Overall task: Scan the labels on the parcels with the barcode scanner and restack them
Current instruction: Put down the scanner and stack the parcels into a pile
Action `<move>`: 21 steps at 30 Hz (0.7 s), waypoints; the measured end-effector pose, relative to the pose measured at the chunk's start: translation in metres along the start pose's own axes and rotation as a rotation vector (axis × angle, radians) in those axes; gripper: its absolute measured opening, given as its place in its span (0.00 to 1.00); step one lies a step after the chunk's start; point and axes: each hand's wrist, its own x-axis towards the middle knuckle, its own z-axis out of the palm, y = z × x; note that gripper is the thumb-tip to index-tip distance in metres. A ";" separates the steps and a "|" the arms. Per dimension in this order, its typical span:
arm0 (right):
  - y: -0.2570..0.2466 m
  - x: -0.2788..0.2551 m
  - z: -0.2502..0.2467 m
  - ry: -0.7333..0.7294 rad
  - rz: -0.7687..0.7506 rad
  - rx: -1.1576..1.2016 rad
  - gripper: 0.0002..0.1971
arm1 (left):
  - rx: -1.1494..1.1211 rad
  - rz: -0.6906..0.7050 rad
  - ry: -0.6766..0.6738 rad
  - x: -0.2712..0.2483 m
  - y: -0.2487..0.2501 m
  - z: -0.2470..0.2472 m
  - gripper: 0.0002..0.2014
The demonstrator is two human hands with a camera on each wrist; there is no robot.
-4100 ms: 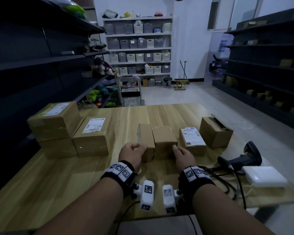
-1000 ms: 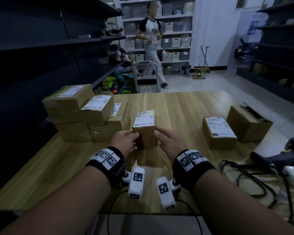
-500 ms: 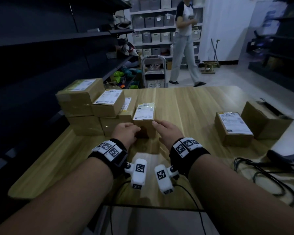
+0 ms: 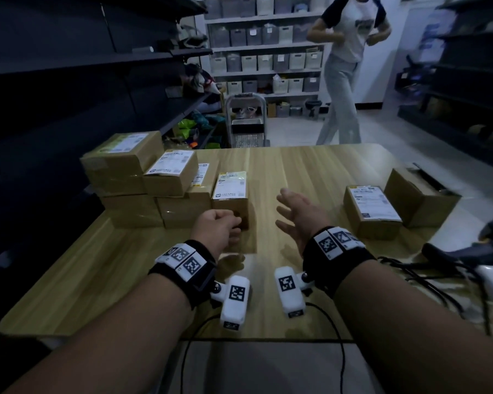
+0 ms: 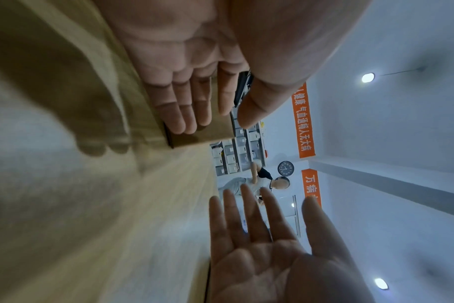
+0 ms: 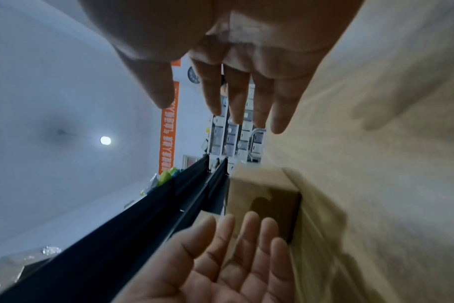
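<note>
**Parcel stands narrow beside the stack**

Your left hand point(image 4: 219, 227) rests straight fingers against the parcel point(image 4: 230, 194); your right hand point(image 4: 299, 216) hangs spread and empty. A careless nudge could topple it. The scanner point(image 4: 467, 250) lies well right; its cables could snag.

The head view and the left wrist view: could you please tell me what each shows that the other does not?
Only the head view shows the stacked parcels on the left, the labelled parcel on the right and the barcode scanner at the table's right edge.

Only the left wrist view shows the orange banners, the wall clock and a ceiling lamp.

Both show the small parcel, the left hand against it, the open right hand, the table and a bystander.
</note>
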 end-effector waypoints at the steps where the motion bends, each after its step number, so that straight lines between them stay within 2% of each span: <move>1: -0.004 -0.001 -0.011 0.030 -0.011 0.019 0.16 | -0.015 -0.001 -0.018 -0.003 0.000 0.008 0.07; 5: -0.025 -0.011 -0.058 0.189 -0.086 0.027 0.16 | -0.043 -0.017 -0.074 -0.011 -0.005 0.040 0.06; 9: -0.050 -0.022 -0.104 0.440 -0.155 -0.070 0.15 | -0.094 -0.037 -0.154 -0.017 -0.009 0.079 0.08; 14: -0.066 -0.028 -0.153 0.669 -0.156 -0.164 0.13 | -0.143 -0.100 -0.246 -0.033 -0.004 0.133 0.08; 16: -0.065 -0.027 -0.166 0.687 -0.151 -0.212 0.16 | -0.160 -0.124 -0.293 -0.037 -0.002 0.151 0.15; 18: -0.064 -0.027 -0.171 0.654 -0.129 -0.264 0.14 | -0.166 -0.140 -0.339 -0.039 0.001 0.167 0.26; 21: -0.060 -0.017 -0.180 0.558 -0.029 -0.329 0.23 | -0.139 -0.153 -0.415 -0.045 0.008 0.183 0.32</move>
